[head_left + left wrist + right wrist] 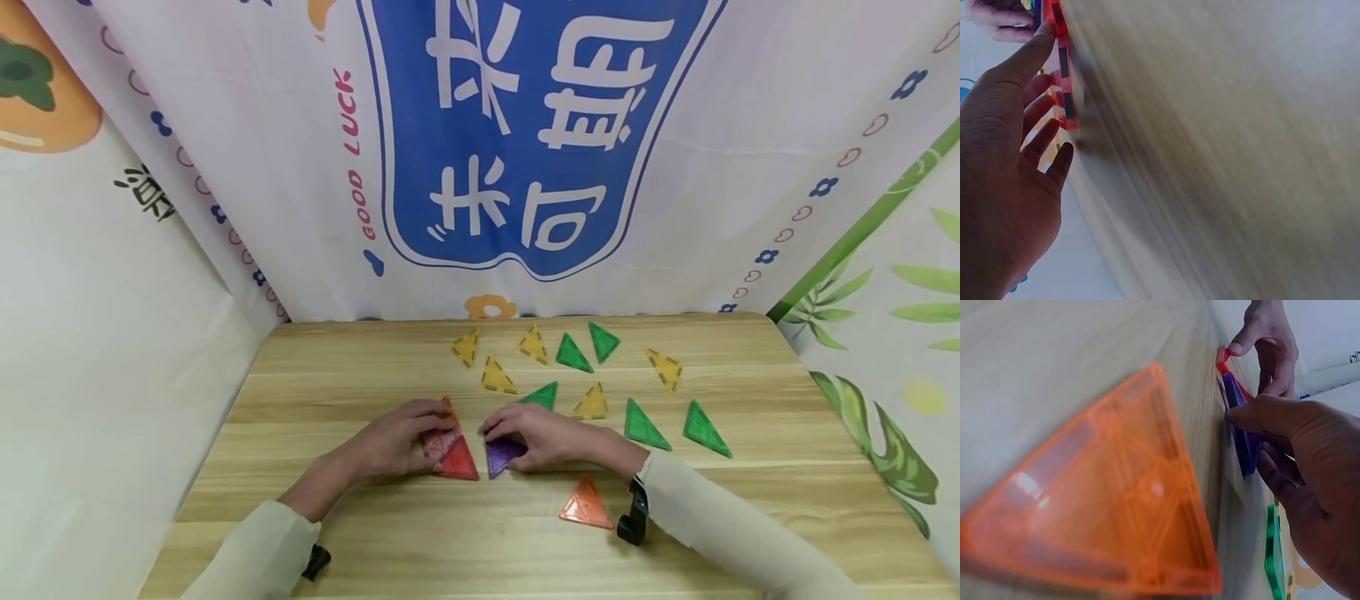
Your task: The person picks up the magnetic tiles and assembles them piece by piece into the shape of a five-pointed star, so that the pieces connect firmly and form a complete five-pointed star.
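Observation:
My left hand (393,437) grips a group of joined translucent magnetic tiles, with the thumb at the near edge and the fingers over the far side. A red triangular tile (459,462) shows at the group's near right, and an orange tile (450,417) at its far tip. In the left wrist view the thumb lies on the red tile's edge (1063,62). My right hand (551,433) pinches a purple triangular tile (502,456), just right of the red one. The right wrist view shows this purple tile (1247,450) tilted up, its thumb on the near face.
A loose orange triangular tile (587,506) lies near the right wrist. Several green triangles (645,427) and several yellow triangles (498,377) are scattered over the far and right parts of the wooden table (360,542). A printed curtain (300,167) hangs behind the table.

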The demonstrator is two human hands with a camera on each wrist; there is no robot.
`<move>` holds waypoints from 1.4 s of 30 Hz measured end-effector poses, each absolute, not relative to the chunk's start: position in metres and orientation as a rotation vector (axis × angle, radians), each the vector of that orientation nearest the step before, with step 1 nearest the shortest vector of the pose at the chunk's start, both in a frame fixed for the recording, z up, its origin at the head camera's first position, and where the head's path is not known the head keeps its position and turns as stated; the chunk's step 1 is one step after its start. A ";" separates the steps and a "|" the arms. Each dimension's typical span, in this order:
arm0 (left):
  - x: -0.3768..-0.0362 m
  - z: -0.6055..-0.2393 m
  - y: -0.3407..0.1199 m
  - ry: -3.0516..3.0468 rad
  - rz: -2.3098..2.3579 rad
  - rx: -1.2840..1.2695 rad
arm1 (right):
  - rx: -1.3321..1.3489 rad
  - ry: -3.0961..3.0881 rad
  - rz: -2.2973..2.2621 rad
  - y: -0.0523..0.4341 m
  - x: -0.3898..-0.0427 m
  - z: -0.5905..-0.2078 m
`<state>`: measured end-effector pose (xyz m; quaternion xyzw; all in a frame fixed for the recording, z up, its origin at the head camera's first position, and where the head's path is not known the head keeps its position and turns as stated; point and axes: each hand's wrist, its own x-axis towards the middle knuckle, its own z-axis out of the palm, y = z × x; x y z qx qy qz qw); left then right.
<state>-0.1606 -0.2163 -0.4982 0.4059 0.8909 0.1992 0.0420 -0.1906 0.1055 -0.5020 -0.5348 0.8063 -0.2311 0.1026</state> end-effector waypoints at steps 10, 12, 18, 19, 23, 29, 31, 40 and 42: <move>-0.165 -0.499 -0.215 2.661 0.619 1.222 | -1.630 2.319 -0.697 0.087 -0.193 -0.506; -0.165 -0.499 -0.214 2.658 0.622 1.208 | -1.629 2.315 -0.715 0.085 -0.193 -0.507; -0.163 -0.501 -0.210 2.681 0.628 1.148 | -1.571 2.369 -0.733 0.097 -0.187 -0.504; -0.162 -0.501 -0.210 2.692 0.628 1.137 | -1.549 2.372 -0.738 0.101 -0.185 -0.503; -0.160 -0.501 -0.210 2.739 0.629 1.099 | -1.459 2.378 -0.744 0.121 -0.179 -0.496; -0.160 -0.504 -0.211 2.771 0.622 1.122 | -1.442 2.373 -0.768 0.157 -0.168 -0.491; -0.159 -0.505 -0.211 2.770 0.624 1.129 | -1.439 2.361 -0.769 0.170 -0.162 -0.491; -0.160 -0.501 -0.214 2.731 0.639 1.051 | -1.378 2.350 -0.790 0.213 -0.136 -0.497; -0.161 -0.501 -0.214 2.723 0.651 1.064 | -1.392 2.370 -0.794 0.220 -0.131 -0.498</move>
